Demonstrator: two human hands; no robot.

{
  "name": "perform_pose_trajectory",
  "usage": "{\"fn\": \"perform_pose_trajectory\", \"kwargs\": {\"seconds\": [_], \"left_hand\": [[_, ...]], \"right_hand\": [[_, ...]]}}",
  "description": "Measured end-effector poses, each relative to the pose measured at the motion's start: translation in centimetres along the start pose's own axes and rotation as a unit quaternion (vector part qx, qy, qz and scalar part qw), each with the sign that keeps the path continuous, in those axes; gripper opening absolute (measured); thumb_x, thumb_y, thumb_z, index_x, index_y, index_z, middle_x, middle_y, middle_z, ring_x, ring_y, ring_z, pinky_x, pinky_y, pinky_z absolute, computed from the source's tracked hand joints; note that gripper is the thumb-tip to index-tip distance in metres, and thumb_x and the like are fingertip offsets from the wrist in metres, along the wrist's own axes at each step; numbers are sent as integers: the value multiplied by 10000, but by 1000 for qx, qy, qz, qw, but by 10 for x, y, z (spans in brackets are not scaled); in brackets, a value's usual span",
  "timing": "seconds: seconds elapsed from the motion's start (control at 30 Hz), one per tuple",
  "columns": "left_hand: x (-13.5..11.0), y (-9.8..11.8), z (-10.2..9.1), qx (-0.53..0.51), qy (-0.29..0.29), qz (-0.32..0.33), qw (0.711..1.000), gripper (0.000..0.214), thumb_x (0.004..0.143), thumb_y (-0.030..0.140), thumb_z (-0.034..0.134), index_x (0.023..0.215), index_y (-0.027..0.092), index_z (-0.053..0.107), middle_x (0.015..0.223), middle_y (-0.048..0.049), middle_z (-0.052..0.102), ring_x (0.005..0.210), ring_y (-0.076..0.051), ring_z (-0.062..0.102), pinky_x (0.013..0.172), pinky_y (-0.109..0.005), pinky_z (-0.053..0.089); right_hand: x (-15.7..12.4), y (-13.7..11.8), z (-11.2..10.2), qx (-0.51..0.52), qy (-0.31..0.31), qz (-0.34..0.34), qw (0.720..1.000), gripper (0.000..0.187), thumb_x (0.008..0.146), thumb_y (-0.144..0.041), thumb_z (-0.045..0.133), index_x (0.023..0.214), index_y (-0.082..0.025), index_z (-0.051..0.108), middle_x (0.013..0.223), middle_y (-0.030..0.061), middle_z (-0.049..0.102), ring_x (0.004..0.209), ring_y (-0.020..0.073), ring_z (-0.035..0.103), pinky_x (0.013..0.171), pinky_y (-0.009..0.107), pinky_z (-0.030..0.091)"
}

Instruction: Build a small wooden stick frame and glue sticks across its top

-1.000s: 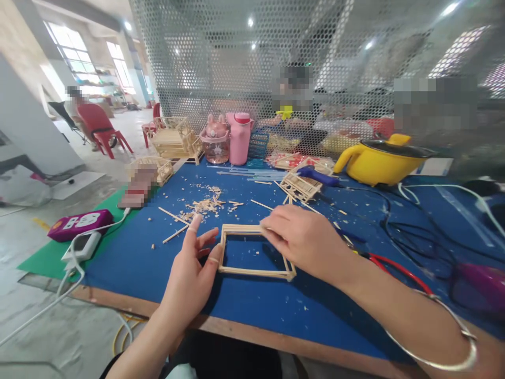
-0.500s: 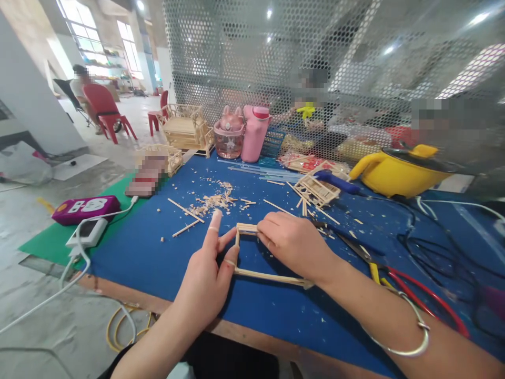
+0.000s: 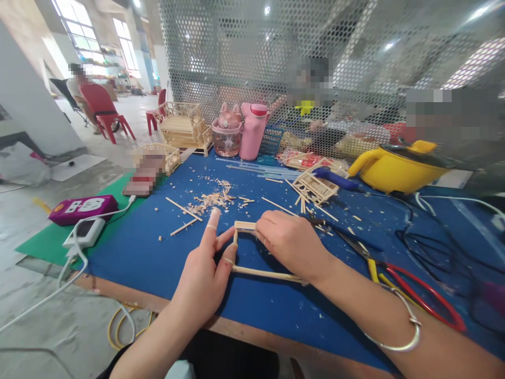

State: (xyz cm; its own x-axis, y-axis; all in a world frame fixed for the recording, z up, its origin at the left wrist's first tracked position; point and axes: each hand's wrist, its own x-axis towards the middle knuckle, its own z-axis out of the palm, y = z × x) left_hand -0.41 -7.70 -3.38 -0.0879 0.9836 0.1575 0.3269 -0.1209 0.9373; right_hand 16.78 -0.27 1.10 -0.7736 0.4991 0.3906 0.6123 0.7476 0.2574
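Between my hands is a small rectangular frame of thin wooden sticks (image 3: 268, 274), just over the blue tabletop. My left hand (image 3: 209, 266) pinches its left end between thumb and a finger; the index finger, wrapped at the tip, points up and away. My right hand (image 3: 290, 239) is closed on the far bar, fingertips bent down over the stick. The frame's right end is hidden behind the right hand and wrist. Wood crumbs and offcuts (image 3: 215, 200) lie beyond the left hand. Red-handled scissors (image 3: 426, 295) and pliers with yellow grips (image 3: 373, 269) lie beside the right forearm.
A blue glue gun (image 3: 335, 178) rests by a stick lattice (image 3: 315, 188). Behind stand a yellow pot (image 3: 394, 171), a pink bottle (image 3: 253, 131) and a stick-built model (image 3: 183, 126). Cables (image 3: 422, 242) tangle at right; a phone (image 3: 144, 176) lies left. People sit beyond the perforated screen.
The view has shifted slightly. Both hands keep the same grip on the stick frame, with hardly any movement.
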Motion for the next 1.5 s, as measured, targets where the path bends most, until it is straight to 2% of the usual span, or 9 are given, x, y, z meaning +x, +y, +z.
{"fn": "perform_pose_trajectory", "kwargs": {"seconds": [0.13,0.23,0.3,0.37,0.5,0.73,0.97,1.3,1.5], "left_hand": [[0,-4,2,-11,5,10,1000,675,901,282,488,1476,320,138,1239,-29,647,1178,-173,574,976,-335,445],[1,-8,3,-26,20,21,999,663,894,307,499,1467,304,165,1254,-61,619,1129,-191,594,941,-362,469],[1,-10,4,-24,41,27,999,653,881,322,516,1454,281,207,1267,-83,587,1115,-198,588,922,-370,481],[3,-12,5,-15,58,38,998,637,869,329,529,1438,255,250,1272,-99,565,1113,-204,577,912,-374,489],[6,-15,5,29,57,56,996,596,869,352,505,1415,194,323,1330,-136,521,1158,-238,550,908,-391,500],[15,-15,4,206,21,84,975,488,898,273,360,1314,66,508,1467,-194,381,1379,-286,322,1121,-435,283],[18,-11,4,227,-9,105,968,476,891,189,297,1282,96,552,1442,-178,422,1382,-263,323,1097,-461,301],[21,-9,4,228,-23,120,966,482,872,149,284,1255,107,574,1396,-151,492,1369,-225,352,1099,-424,304],[19,-11,5,215,11,110,970,471,867,203,359,1293,100,530,1397,-160,492,1363,-250,362,1095,-426,313]], "right_hand": [[1,1,-11,25,-4,6,1000,157,882,-206,553,756,-158,632,728,47,641,684,176,575,590,274,388],[-9,12,-28,112,64,82,988,165,885,-250,547,946,-158,669,869,68,698,786,187,629,682,289,461],[-26,22,-35,182,145,211,949,219,892,-245,501,1020,-179,664,920,62,706,787,173,638,710,298,486],[-48,28,-33,257,196,353,878,267,876,-230,461,1055,-185,654,878,50,693,707,156,625,639,285,497],[-86,21,-8,384,109,468,788,469,767,-148,416,1201,-173,590,905,51,661,694,150,621,590,274,518],[-90,-13,17,343,75,438,827,678,683,-24,354,1316,-183,535,1049,70,652,878,169,598,876,326,482],[-87,-15,15,309,44,405,859,737,683,5,367,1399,-157,442,1292,124,562,1181,230,513,1030,386,376],[-87,-13,15,306,33,391,867,724,700,10,378,1398,-169,444,1310,107,562,1195,213,511,1042,355,367],[-88,-11,20,324,34,417,848,717,720,-40,417,1424,-175,393,1194,106,626,963,202,611,915,359,467]]}}
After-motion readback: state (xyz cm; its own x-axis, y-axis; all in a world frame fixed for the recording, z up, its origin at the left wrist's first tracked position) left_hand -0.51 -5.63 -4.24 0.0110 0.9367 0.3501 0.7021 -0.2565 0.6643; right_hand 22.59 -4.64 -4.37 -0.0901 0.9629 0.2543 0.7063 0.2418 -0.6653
